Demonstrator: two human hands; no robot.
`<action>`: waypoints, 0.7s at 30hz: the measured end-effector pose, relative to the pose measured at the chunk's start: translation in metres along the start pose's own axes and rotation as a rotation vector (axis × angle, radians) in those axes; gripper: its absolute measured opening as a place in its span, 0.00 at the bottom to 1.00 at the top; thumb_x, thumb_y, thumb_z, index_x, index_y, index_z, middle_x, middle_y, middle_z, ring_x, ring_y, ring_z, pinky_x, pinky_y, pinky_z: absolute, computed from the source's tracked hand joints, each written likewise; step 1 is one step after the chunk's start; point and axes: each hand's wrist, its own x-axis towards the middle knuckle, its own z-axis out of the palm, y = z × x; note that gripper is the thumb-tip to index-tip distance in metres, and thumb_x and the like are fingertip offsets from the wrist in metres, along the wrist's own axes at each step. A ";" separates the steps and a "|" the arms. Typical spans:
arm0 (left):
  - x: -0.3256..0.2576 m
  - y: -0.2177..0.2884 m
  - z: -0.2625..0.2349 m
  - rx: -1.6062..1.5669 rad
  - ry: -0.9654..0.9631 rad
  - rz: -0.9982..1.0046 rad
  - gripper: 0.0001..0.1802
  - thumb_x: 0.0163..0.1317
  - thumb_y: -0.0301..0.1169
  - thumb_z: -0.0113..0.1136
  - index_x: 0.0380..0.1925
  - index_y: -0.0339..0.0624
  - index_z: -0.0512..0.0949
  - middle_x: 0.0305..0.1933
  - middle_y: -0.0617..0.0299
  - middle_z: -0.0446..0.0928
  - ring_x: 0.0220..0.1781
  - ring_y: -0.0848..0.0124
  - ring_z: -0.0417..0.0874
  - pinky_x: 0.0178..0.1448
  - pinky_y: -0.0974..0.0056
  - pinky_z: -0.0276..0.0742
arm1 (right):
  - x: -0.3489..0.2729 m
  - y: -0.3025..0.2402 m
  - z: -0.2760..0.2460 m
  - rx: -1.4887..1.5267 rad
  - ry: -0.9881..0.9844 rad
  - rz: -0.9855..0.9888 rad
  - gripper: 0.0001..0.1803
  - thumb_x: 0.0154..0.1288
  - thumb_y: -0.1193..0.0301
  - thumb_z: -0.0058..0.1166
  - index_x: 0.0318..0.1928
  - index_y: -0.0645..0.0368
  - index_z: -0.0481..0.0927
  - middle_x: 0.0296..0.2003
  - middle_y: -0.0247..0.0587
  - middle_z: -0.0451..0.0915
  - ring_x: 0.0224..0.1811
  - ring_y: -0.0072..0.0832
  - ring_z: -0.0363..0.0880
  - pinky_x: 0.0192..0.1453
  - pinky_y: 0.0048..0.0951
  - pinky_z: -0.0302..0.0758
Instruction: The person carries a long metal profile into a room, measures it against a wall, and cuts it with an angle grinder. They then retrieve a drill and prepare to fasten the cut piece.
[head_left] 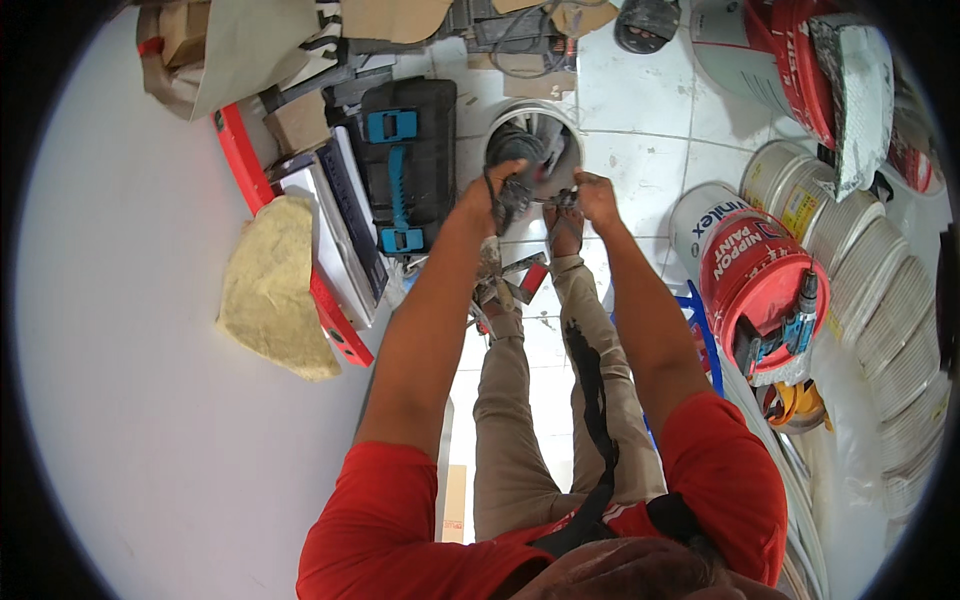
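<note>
A round white bucket (574, 126) stands on the floor in front of my feet, with a dark grey, blurred tool or coil (518, 146) inside it. My left hand (490, 193) is closed at the bucket's near left side, around a bundle of dark cable (515, 198). At the near right rim, my right hand (599, 200) has its fingers pinched together. A dark strand reaches toward them, but what they hold is too small to make out. Hand tools with a red part (534, 279) lie near my left foot.
Left of the bucket lies a black tool case (430, 170) with blue latches. A red spirit level (243, 160) and a yellow cloth (272, 290) are further left. On the right, a red-lidded paint bucket (735, 235) carries a cordless drill (800, 312), beside stacked pale coils (850, 240).
</note>
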 end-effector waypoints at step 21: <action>-0.174 -0.156 0.068 -0.006 -0.163 0.239 0.39 0.66 0.59 0.48 0.66 0.41 0.62 0.66 0.51 0.66 0.66 0.56 0.68 0.68 0.52 0.65 | -0.298 -0.092 -0.044 0.017 0.296 -0.384 0.21 0.64 0.75 0.42 0.57 0.64 0.74 0.47 0.61 0.78 0.52 0.55 0.76 0.58 0.44 0.72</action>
